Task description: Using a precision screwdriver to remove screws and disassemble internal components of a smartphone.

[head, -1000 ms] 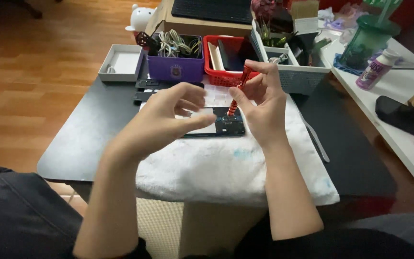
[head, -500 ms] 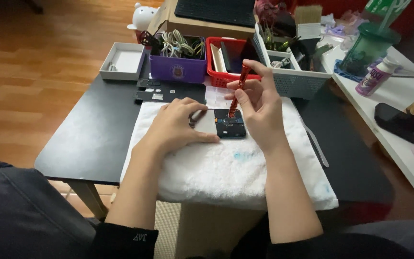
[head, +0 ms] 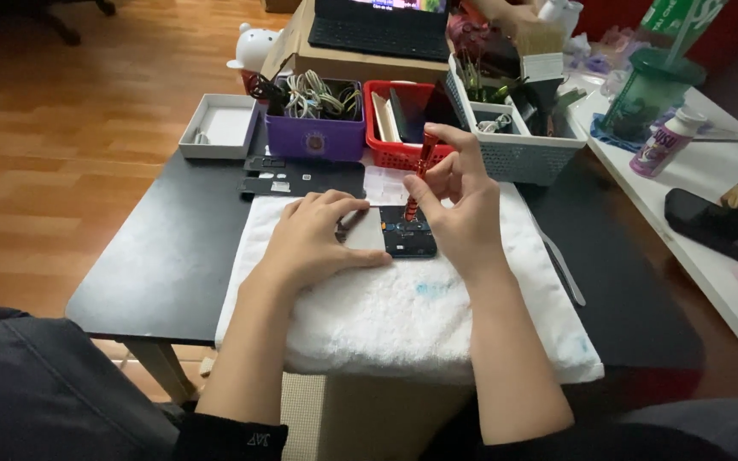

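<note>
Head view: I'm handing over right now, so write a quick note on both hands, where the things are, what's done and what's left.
Left hand: flat on the white towel, fingers pressing the opened phone to steady it.
Right hand: pinching a red screwdriver upright, tip down on the phone's exposed inside.
Things: phone lies mid-towel on the black table; a removed dark panel lies behind the towel; a metal pry tool lies at the towel's right edge.
Done: the phone's back is open.
Left: the screw under the tip; whether it is loose cannot be told.
</note>
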